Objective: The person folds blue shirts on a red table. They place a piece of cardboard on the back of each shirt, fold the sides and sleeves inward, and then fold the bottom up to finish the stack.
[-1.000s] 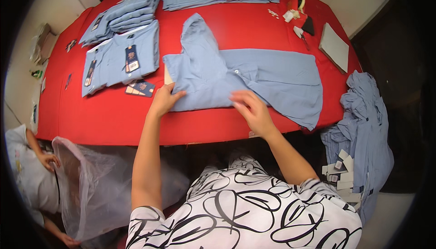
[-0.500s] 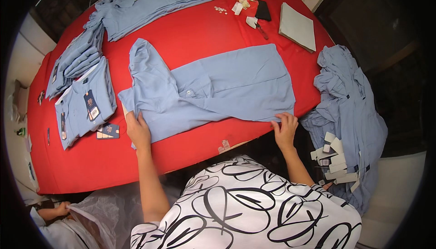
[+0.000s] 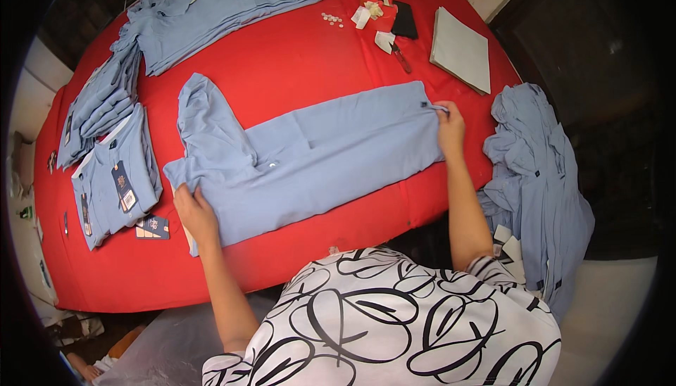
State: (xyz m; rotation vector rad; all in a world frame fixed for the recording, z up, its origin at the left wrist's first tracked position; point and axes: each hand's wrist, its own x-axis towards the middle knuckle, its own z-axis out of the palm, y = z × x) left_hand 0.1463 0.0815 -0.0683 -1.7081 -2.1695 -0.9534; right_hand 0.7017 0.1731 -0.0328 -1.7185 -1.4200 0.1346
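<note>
A light blue shirt (image 3: 303, 168), folded lengthwise into a long strip, lies across the red-covered table. One sleeve is bent back and sticks up at its left end. My right hand (image 3: 452, 133) pinches the far corner of the hem at the right end, beside a small dark label. At the opposite end my left hand (image 3: 197, 218) is closed on the near edge, where a pale strip shows beside it. Some of the left fingers are hidden under the cloth.
Folded blue shirts (image 3: 120, 185) with dark hang tags are stacked at left, and more shirts (image 3: 232, 13) at the back. White buttons (image 3: 332, 19), a red-handled tool (image 3: 401, 57) and a white sheet stack (image 3: 461, 52) lie far right. Unfolded shirts (image 3: 539, 175) hang at right. Another person's hand (image 3: 88, 370) shows lower left.
My right hand has carried the near hem edge up and away to the far corner, folding the lower part over. My left hand stays at the left end. The whole view has shifted slightly.
</note>
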